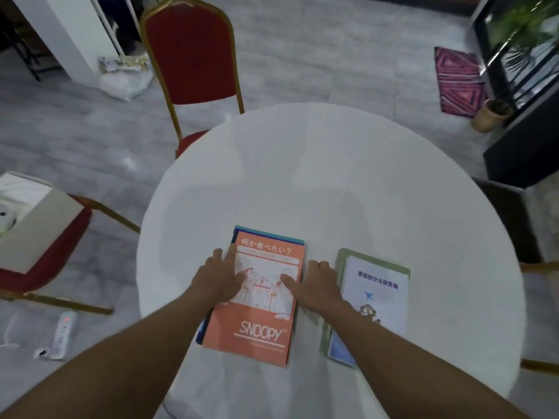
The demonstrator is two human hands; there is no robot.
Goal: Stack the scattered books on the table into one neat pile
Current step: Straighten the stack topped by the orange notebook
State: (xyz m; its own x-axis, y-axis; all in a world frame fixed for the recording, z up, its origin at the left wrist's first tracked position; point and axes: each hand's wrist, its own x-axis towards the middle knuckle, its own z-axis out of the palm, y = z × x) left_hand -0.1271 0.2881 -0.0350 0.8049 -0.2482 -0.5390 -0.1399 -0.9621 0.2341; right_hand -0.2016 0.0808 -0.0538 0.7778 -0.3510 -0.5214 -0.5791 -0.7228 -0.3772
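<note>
From the head camera, a pile (266, 237) of books lies on the round white table (332, 176), with the orange book (254, 325) on top; teal and dark blue edges show under it at the far and left sides, so the pile is not yet even. The left hand (219, 279) rests flat on its left edge, fingers a little apart; the right hand (314, 282) presses its right edge, fingers together, thumb on the cover. Neither hand grips anything. I judge the step is squaring the pile. Just beside, to the right, the white book (378, 297) lies on a green book (341, 261), apart from the pile. The next move should bring these two onto the orange book.
</note>
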